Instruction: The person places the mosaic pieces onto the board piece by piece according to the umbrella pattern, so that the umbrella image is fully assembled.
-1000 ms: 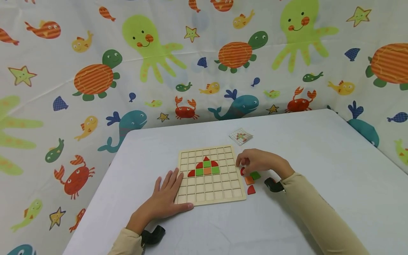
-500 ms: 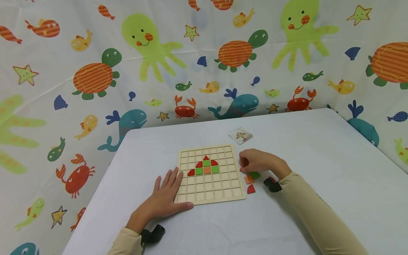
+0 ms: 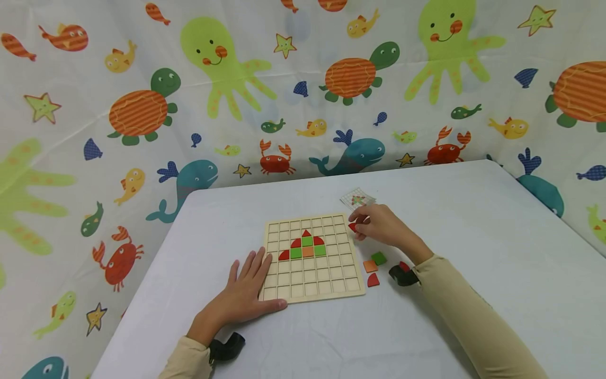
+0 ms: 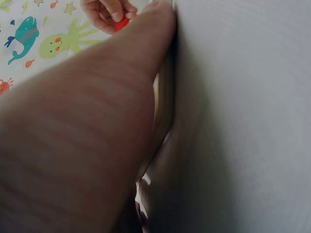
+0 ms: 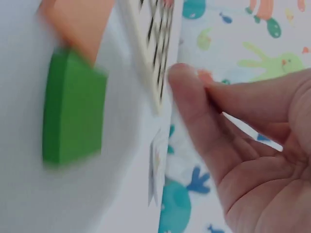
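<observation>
My right hand [image 3: 381, 225] pinches a small red tile [image 3: 352, 227] between thumb and fingers, just off the right edge of the wooden grid board [image 3: 289, 289]. In the left wrist view the same red tile [image 4: 121, 23] shows at the fingertips; its full shape is hidden. My left hand [image 3: 243, 292] lies with straight, spread fingers along the board's left edge, its thumb at the front edge. Red, green and orange tiles sit in the grid, with a red triangle [image 3: 306, 233] at the top and an orange square [image 3: 308, 251] below.
Right of the board lie a green tile [image 3: 379, 258], an orange tile [image 3: 370, 266] and a red quarter-round tile [image 3: 373, 279]. Another red piece [image 3: 404, 266] shows beside the right wrist camera. A pattern card [image 3: 356, 198] lies behind the board, near the right hand.
My right hand has lifted the red tile from beside the loose tiles and moved it away from me, toward the board's upper right. The left hand stays put.
</observation>
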### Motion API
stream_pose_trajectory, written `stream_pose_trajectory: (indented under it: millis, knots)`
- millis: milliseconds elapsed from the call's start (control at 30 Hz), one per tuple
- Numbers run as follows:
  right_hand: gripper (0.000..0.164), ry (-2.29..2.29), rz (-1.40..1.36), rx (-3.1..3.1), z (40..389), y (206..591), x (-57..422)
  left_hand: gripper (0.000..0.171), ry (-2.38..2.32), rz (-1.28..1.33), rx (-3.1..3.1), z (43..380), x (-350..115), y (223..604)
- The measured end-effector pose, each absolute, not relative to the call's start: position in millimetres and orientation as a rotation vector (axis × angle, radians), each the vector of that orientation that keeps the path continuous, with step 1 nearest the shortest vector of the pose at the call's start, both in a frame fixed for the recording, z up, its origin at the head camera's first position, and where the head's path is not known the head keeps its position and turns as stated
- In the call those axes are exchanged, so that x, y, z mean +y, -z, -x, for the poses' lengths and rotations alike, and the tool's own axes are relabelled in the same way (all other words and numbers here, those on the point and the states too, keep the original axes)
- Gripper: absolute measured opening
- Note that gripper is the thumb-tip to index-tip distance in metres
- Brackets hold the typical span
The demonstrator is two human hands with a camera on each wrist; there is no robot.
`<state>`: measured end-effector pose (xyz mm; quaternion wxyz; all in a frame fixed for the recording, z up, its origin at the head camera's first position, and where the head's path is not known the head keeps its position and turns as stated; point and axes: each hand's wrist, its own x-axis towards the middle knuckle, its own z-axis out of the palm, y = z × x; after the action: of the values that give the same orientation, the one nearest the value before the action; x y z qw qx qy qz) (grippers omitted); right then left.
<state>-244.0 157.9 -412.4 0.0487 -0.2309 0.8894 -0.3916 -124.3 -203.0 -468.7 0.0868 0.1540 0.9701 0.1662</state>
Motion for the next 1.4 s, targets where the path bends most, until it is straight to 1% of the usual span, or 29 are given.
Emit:
stream_pose_trajectory:
  millis: [133, 267, 567, 800, 967, 1233, 1400]
  knots:
    - [0.011, 1.366, 0.646, 2.708, 237, 408, 145, 0.123, -0.497, -0.465, 2.889, 125, -203, 468]
    - [0.004, 1.398, 0.620, 2.738, 230, 408, 132, 0.123, -0.488, -0.469, 2.890, 126, -203, 468]
    - [0.003, 1.365, 0.539, 2.592, 223, 418, 113, 0.123, -0.480, -0.468, 2.887, 126, -203, 470]
    - [0.010, 1.132, 0.623, 2.728, 220, 428, 108, 0.123, -0.467, -0.474, 2.895, 128, -204, 468]
    - [0.010, 1.095, 0.695, 2.721, 218, 431, 106, 0.122, -0.461, -0.485, 2.896, 129, -205, 468]
    - [0.022, 1.047, 0.846, 2.745, 217, 436, 101, 0.122, -0.470, -0.473, 2.887, 128, -205, 468]
    - [0.024, 1.048, 0.920, 2.717, 217, 439, 99, 0.122, -0.472, -0.472, 2.890, 128, -205, 468]
